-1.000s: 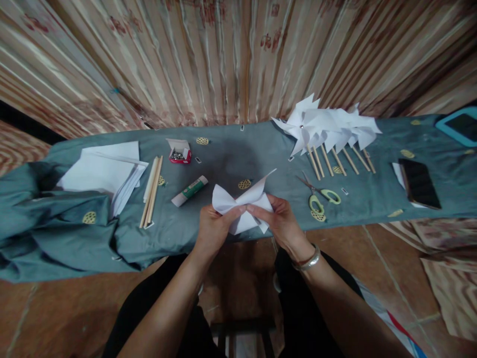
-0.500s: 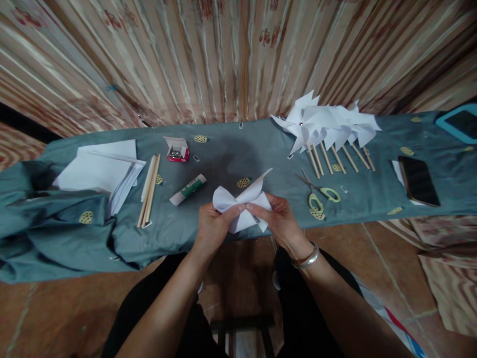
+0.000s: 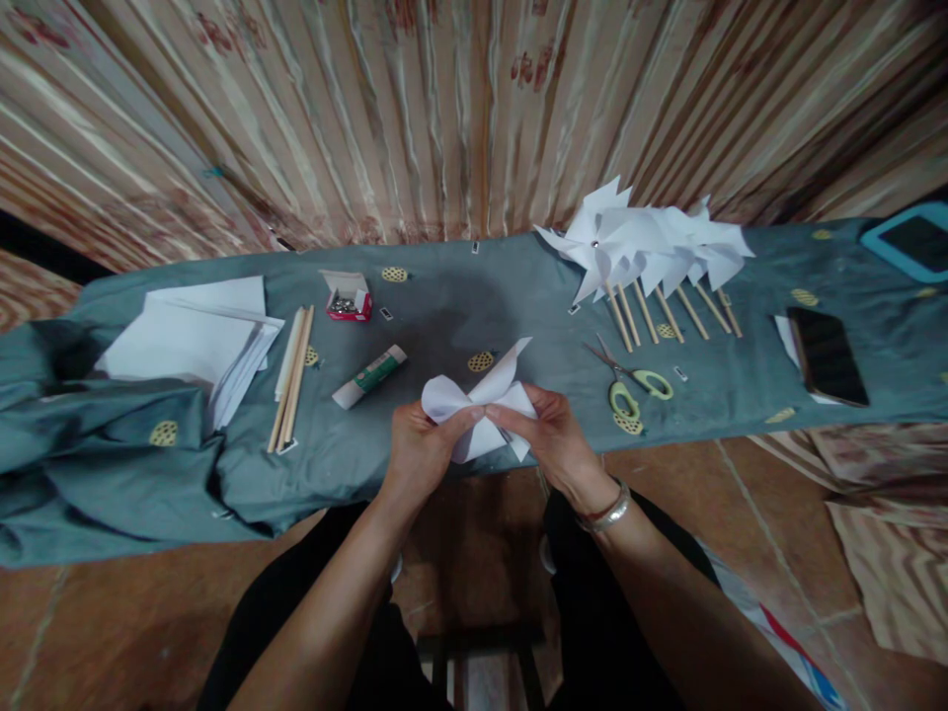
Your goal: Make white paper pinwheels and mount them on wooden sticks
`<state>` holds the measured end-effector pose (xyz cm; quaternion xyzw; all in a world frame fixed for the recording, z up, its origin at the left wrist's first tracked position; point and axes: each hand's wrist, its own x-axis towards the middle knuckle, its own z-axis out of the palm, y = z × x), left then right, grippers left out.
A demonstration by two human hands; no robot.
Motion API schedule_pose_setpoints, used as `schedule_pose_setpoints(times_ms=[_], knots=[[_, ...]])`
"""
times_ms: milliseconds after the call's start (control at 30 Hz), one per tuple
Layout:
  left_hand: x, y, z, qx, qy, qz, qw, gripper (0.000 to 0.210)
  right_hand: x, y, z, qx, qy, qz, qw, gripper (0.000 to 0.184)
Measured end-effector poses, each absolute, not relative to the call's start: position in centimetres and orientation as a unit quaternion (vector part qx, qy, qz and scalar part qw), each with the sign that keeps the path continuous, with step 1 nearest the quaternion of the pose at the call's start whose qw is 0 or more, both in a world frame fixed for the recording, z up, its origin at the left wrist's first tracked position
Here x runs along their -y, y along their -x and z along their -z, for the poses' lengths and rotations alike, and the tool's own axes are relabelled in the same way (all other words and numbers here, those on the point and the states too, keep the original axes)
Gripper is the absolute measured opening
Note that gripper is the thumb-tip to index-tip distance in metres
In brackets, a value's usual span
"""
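A white paper pinwheel (image 3: 480, 439), its corners bent in to the middle, is held between both hands above the near edge of the table. My left hand (image 3: 422, 439) grips its left side, the thumb pressing near the centre. From the right, my right hand (image 3: 552, 434) pinches it, with that thumb also at the centre. The fingers behind the paper are mostly hidden. Beyond my left hand lies a glue stick (image 3: 370, 377) with a green label. Green-handled scissors (image 3: 629, 380) lie open to the right of my right hand.
Finished pinwheels (image 3: 641, 242) on wooden sticks lie in an overlapping row at the back right. A small open red box (image 3: 348, 298) holds metal pins or tacks. Loose sticks (image 3: 291, 380) and white paper sheets (image 3: 185, 331) lie left. A phone (image 3: 826, 355) rests at right.
Both hands keep the same grip on the paper pinwheel, and its folds look nearly unchanged. The whole view has shifted slightly, so the table things appear a little further left.
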<state>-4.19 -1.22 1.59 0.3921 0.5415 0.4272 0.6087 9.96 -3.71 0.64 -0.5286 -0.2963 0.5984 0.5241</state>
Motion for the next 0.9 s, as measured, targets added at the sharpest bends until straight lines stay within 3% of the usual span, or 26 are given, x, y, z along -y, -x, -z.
schedule_pose_setpoints(times_ms=[900], knots=[[1.26,4.32,-1.03,-0.550,-0.401,-0.416,0.604,0.026,3.84,-10.00,-0.13,0.283,0.521,-0.613,0.523,0.024]])
